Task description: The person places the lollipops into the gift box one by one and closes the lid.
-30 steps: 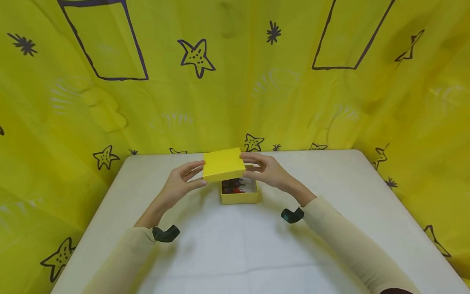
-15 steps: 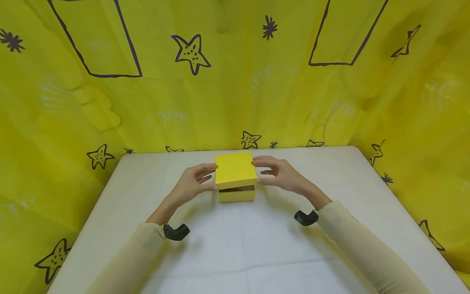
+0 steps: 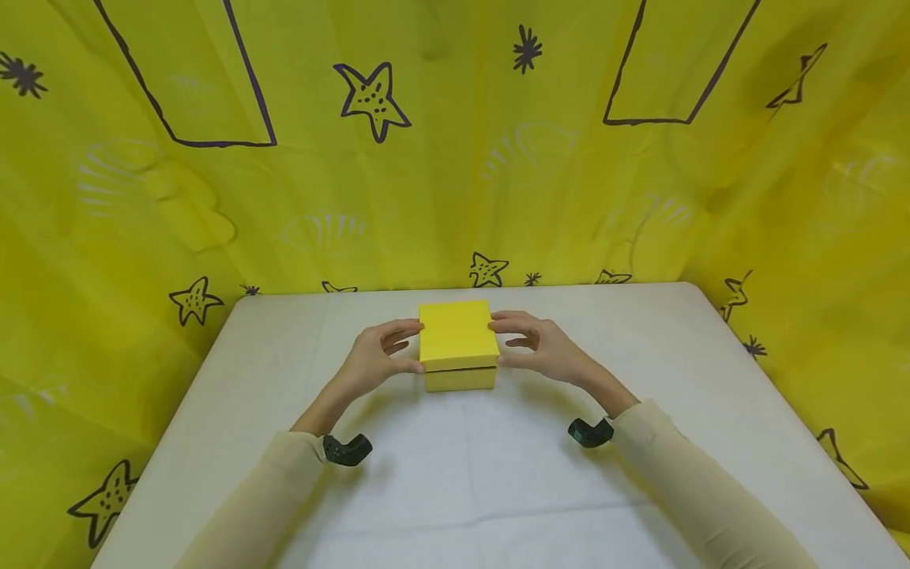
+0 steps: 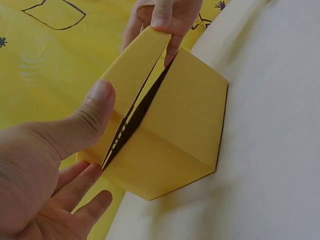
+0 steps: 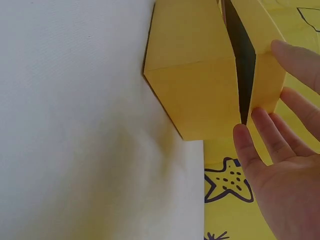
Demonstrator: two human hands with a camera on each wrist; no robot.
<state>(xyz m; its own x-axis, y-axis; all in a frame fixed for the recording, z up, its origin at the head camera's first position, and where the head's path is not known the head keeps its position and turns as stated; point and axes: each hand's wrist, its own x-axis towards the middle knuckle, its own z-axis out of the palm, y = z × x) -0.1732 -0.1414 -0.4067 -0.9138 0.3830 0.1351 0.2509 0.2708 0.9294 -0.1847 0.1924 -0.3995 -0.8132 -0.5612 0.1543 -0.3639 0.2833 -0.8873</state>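
Note:
A yellow box lid (image 3: 458, 332) sits over the top of a matching yellow box (image 3: 460, 381) on the white table. Both wrist views show a narrow dark gap between the lid (image 4: 132, 75) and the box (image 5: 195, 95). My left hand (image 3: 377, 356) holds the lid's left side, thumb at the near corner and fingers toward the far one. On the right side my right hand (image 3: 543, 348) grips the lid the same way; its thumb and fingertips touch the lid's edge in the right wrist view. The box's contents are hidden.
The white table (image 3: 469, 482) has a fold line across its near part. A yellow curtain (image 3: 441, 174) with drawn starfish hangs behind and on both sides. Dark curved devices sit at the left wrist (image 3: 347, 450) and right wrist (image 3: 590, 432).
Both hands have moved the lid right and down from above the box onto it. The dark and red contents seen one second ago are now covered, and the front gap has narrowed.

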